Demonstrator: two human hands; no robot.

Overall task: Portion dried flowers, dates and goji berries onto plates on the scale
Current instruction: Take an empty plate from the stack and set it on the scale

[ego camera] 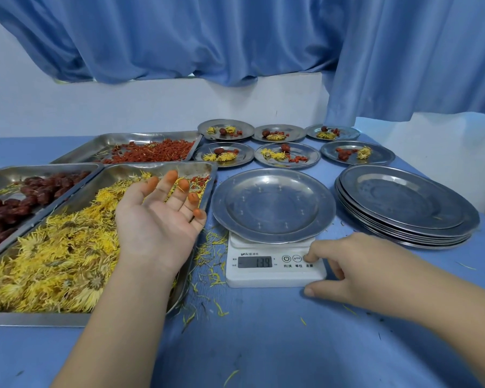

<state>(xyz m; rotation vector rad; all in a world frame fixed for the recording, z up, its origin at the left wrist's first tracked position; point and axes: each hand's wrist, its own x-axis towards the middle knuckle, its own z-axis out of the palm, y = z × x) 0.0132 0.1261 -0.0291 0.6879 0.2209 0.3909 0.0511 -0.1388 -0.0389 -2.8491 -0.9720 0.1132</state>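
The right hand pressed a button on the scale, gripping nothing; the left hand hovered flat (palm up). Zeroing the plate before adding flowers seemed wise.

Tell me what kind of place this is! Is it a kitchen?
Probably a small food-portioning workstation rather than a cooking kitchen: a digital scale with an empty plate on it, steel trays of dried flowers, dates and goji berries, and filled plates set in rows behind.
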